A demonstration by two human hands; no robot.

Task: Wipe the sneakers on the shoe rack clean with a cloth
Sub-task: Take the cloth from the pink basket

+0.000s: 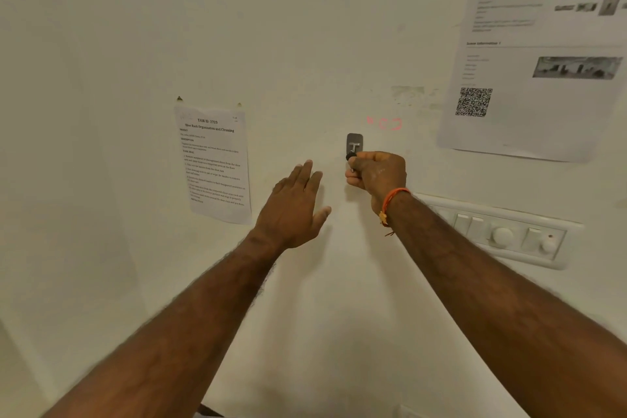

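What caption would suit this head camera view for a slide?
Right hand pinches a small dark item at the grey metal wall hook; left hand open beside it, near a white printed task sheet.

right hand (pixel 376 176): curled fingers hide all but a dark tip of the small item it holds | large sheet (pixel 536 51): cut by top and right edges, text blurred | task sheet (pixel 214 163): small print unreadable | both forearms: cut by bottom edge
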